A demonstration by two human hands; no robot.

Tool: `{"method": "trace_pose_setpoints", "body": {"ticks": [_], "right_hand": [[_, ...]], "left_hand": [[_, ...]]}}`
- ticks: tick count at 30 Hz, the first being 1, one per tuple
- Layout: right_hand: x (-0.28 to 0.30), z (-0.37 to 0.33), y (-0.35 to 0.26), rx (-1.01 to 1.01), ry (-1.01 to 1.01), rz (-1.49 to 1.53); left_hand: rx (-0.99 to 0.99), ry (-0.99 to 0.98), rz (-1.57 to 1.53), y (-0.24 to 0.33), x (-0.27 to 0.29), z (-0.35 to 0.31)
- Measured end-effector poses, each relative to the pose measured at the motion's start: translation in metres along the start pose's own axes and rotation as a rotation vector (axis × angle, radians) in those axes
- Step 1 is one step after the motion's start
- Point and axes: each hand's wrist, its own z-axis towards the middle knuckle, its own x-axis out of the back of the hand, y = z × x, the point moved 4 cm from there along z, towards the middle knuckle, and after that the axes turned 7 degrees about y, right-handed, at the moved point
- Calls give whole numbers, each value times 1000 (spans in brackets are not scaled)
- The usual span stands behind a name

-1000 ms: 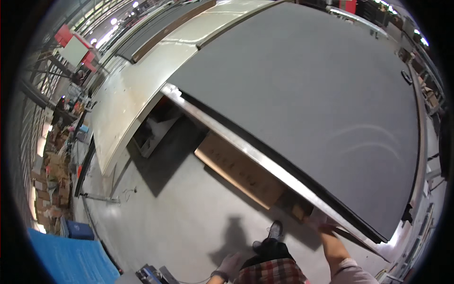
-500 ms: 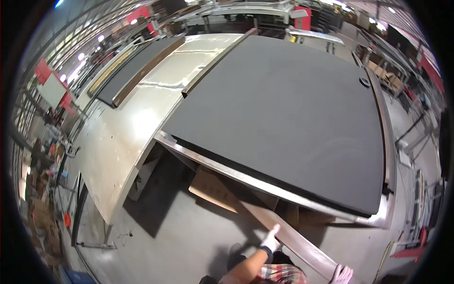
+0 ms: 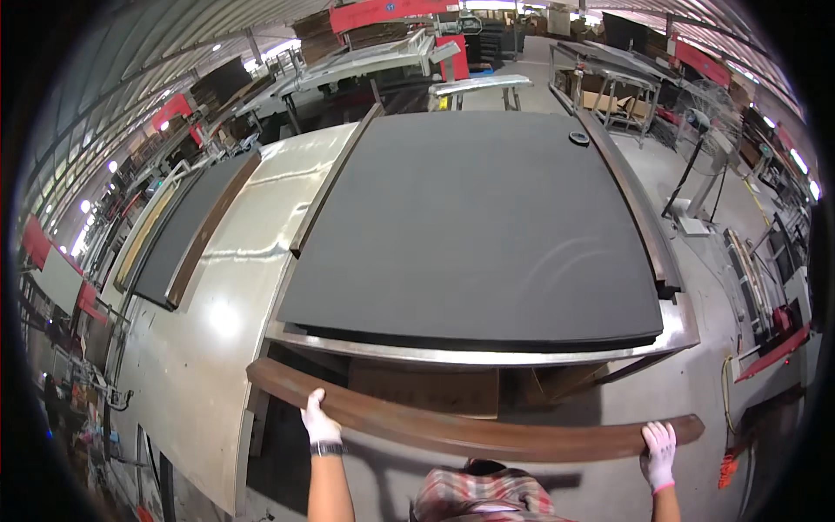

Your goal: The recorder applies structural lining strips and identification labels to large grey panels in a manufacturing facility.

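A long brown beam (image 3: 487,438) spans the space just in front of the near table edge, held roughly level. My left hand (image 3: 320,419), in a white glove with a dark band at the wrist, grips the beam toward its left end, thumb on top. My right hand (image 3: 659,452), gloved in white with a pink cuff, has its fingers wrapped over the beam near the right end. Beyond it lies a large dark grey panel (image 3: 470,235) on a metal-edged table (image 3: 409,355). Similar brown strips run along the panel's left side (image 3: 335,187) and right side (image 3: 639,217).
On the left stands a pale, shiny table (image 3: 196,374) bearing a narrower dark panel (image 3: 174,248). A cardboard box (image 3: 426,389) sits beneath the main table. A small dark oval item (image 3: 579,137) rests on the panel's far right corner. A fan (image 3: 711,139) stands at the right.
The beam has swung from a slant reaching under the table to lying crosswise before it. My left hand is now nearer its left end. The view has turned right.
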Motion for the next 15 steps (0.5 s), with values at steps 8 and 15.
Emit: {"method": "trace_pose_setpoints", "body": {"ticks": [8, 15], "right_hand": [[-30, 178, 31, 123, 157, 50], [-115, 104, 223, -1455, 738, 404]], "left_hand": [[-68, 105, 424, -5, -102, 85], [-435, 213, 412, 19, -134, 139]]}}
